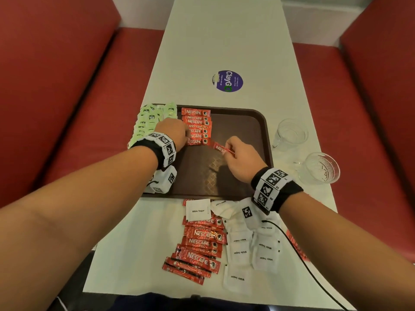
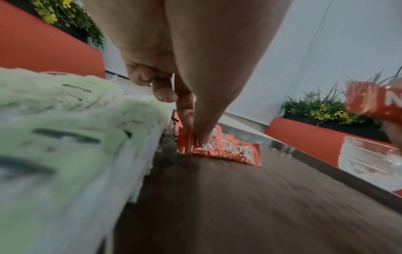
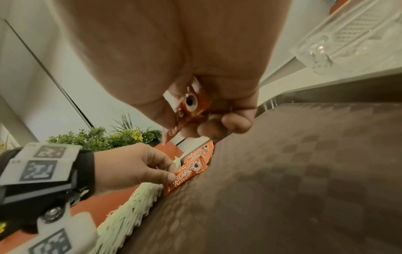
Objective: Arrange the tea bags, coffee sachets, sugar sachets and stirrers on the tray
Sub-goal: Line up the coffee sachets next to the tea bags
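A brown tray holds green tea bags along its left side and, beside them, a column of red coffee sachets. My left hand pinches the left end of the nearest sachet in that column, thumb on top. Just right of it and above the tray, my right hand pinches another red coffee sachet by one end. Loose coffee sachets and white sugar sachets lie on the table in front of the tray. No stirrers show.
Two glass cups stand on the white table right of the tray. A purple round sticker is behind it. A black cable crosses the sugar sachets. Red bench seats flank the table.
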{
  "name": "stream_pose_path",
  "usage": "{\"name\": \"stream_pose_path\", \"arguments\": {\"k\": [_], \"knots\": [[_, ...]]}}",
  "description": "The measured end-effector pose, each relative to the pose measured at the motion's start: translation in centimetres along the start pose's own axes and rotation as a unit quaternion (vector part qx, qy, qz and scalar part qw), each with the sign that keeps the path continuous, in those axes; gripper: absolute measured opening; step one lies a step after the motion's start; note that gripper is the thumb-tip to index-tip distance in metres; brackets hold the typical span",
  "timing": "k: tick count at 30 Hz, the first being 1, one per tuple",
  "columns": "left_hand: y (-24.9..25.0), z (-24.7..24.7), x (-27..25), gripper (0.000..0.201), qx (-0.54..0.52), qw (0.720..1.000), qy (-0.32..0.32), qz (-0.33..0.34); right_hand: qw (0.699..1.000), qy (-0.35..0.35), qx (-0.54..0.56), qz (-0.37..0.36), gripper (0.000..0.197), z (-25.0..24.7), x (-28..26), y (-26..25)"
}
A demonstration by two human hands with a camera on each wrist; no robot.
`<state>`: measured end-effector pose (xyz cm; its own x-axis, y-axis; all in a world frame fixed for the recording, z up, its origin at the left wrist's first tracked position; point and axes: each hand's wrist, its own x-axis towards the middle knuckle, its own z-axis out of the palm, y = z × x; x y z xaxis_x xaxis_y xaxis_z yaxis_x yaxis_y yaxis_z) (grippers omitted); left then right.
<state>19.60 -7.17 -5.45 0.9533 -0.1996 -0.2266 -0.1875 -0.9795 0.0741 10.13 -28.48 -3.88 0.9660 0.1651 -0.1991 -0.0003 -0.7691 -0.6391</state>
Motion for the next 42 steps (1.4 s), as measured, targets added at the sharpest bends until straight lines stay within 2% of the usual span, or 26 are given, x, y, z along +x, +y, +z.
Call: {"name": "stream_pose_path", "arguments": {"k": [6,9,11,14,17,19,21,23,25,26,28,32,36,42], "knots": [[0.6,-0.3,1.4,0.004,0.005,1.0,-0.023,0.004,1.0,-0.008,-0.003,-0.014,0.007,-0.2,1.1,0.0],[0.5,-0.2,1.2,0.004,-0.025,1.0,-0.002,0.015,0.999,-0.021,-0.026,-0.012,0.009,-0.2,1.5,-0.4],[0.7,-0.4,0.6,0.011,-0.074,0.995,0.048,0.056,0.999,-0.026,-0.037,-0.008,0.01,-0.2,1.9,-0.6],[1.4,-1.1,-0.9,0.024,-0.176,0.969,0.106,0.135,0.999,-0.028,-0.037,-0.01,0.01,-0.1,2.2,-0.9],[1.7,-1.8,-2.4,0.022,-0.192,0.954,0.088,0.214,0.999,-0.031,-0.022,-0.016,0.01,-0.2,2.1,-1.4],[1.6,-1.9,-3.1,0.014,-0.165,0.955,0.061,0.237,0.999,-0.032,-0.017,-0.017,0.01,-0.1,1.9,-1.7],[1.1,-1.6,-3.1,0.01,-0.145,0.961,0.063,0.227,0.999,-0.031,-0.017,-0.011,0.013,0.1,1.6,-1.8],[0.4,-1.3,-2.8,0.007,-0.141,0.973,0.064,0.173,0.999,-0.026,-0.026,-0.006,0.027,0.5,1.1,-1.6],[-0.5,-1.0,-2.3,0.008,-0.12,0.986,0.04,0.107,0.998,-0.026,-0.048,-0.01,0.044,0.9,0.3,-1.2],[-0.8,-0.8,-2.1,0.008,-0.108,0.99,0.024,0.085,0.997,-0.027,-0.071,-0.017,0.045,1.1,-0.2,-1.0],[-1.1,-0.5,-1.7,0.009,-0.091,0.994,-0.005,0.064,0.991,-0.04,-0.121,-0.04,0.036,1.2,-1.1,-0.7],[-0.6,0.0,-0.8,0.014,-0.026,0.999,-0.029,0.03,0.973,-0.126,-0.167,-0.098,0.017,1.3,-3.3,-1.0],[-0.1,0.1,0.1,0.014,0.04,0.999,-0.013,0.003,0.953,-0.163,-0.206,-0.15,0.02,1.7,-5.5,-1.4],[0.3,0.1,0.0,0.015,0.052,0.999,-0.006,-0.01,0.938,-0.188,-0.249,-0.153,0.024,2.7,-8.2,-1.3]]}}
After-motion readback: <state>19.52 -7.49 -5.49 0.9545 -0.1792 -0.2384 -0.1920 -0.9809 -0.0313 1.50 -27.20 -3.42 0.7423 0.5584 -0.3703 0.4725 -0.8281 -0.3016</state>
